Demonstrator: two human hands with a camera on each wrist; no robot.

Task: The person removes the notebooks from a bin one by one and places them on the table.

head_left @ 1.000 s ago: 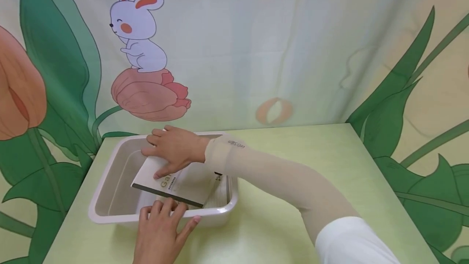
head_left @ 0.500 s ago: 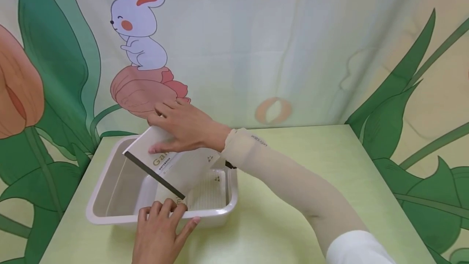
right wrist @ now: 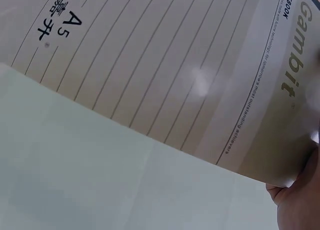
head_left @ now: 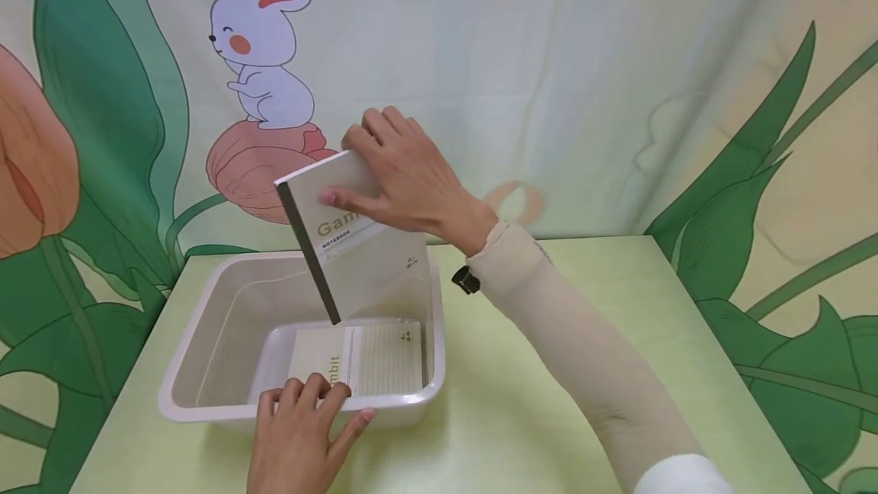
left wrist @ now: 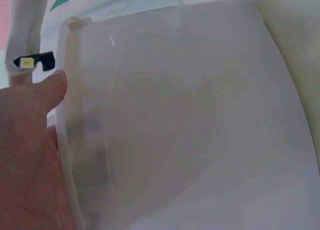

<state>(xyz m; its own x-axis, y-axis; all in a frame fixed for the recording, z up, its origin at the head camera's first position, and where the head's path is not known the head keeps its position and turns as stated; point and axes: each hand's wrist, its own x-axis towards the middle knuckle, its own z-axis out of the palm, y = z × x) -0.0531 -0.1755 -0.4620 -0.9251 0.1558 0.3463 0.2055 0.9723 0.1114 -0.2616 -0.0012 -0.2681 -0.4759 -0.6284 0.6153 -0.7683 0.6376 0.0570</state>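
My right hand (head_left: 414,181) pinches a notebook (head_left: 370,265) by its upper edge, thumb across the cover and fingers behind. The notebook has a pale cover, a dark spine strip and the word "Gambit"; it hangs tilted over the basin. In the right wrist view the held notebook (right wrist: 150,65) shows printed lines and "A5". A second notebook (head_left: 387,360) lies flat on the basin's floor at the right. My left hand (head_left: 298,433) grips the near rim of the white plastic basin (head_left: 195,326), fingers hooked over it. In the left wrist view the thumb lies against the basin's rim (left wrist: 62,110).
The basin stands at the left of a light green table (head_left: 535,372). Behind the table hangs a cloth backdrop (head_left: 439,82) printed with a rabbit and flowers. A small black clip-like piece (head_left: 466,279) sits at the right wrist.
My right hand has lifted the upper notebook up and to the right, out of the basin, turning it more upright. The lower notebook came into view. My left hand stayed on the rim.
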